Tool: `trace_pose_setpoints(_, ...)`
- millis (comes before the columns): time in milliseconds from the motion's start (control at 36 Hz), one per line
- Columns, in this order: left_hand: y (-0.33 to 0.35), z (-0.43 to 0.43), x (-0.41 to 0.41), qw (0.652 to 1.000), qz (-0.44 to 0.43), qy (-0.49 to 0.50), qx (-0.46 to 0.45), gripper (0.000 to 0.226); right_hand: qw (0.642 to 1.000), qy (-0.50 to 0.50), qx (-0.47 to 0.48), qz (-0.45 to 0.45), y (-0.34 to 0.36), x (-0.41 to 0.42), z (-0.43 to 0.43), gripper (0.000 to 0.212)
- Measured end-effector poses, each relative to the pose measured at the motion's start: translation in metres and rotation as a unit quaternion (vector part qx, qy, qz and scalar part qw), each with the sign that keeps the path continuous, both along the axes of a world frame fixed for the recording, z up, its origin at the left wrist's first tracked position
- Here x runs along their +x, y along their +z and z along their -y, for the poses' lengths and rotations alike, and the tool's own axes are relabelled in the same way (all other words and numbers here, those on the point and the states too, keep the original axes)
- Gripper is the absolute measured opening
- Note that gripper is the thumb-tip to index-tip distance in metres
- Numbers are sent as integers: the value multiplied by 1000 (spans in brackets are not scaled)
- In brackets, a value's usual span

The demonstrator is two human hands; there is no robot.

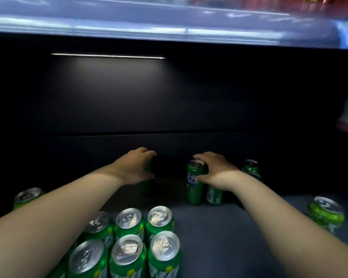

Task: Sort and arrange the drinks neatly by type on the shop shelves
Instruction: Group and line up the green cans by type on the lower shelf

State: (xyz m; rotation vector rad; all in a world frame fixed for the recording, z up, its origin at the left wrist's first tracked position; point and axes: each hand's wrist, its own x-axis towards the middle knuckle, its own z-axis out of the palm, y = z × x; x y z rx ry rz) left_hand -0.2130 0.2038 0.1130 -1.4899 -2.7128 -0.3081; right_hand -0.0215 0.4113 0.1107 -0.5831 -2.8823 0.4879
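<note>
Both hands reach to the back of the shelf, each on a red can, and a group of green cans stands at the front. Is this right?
Not quite: the head view shows the left hand and right hand each on a green can, not red. The front group of green cans is as you say.

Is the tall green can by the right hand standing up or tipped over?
Standing up. The tall green can rests on its base on the shelf, silver top facing upward, with the right hand around it.
</note>
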Motion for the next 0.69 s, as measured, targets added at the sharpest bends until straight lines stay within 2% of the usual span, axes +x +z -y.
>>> trace_pose_setpoints(139,-7,-33,-15,994,3,39,-99,94,999,26,10,44,-2,-16,-14,80)
trace_pose_setpoints(278,-13,-44,-33,984,40,66,-158,81,997,61,-6,47,-5,-29,-19,72)
trace_pose_setpoints(417,-12,-33,-38,993,-21,69,-96,72,997,80,-13,10,-5,-39,-22,65)
trace_pose_setpoints(694,-4,28,-32,992,7,47,113,54,986,155,14,-62,6,-56,16,65)
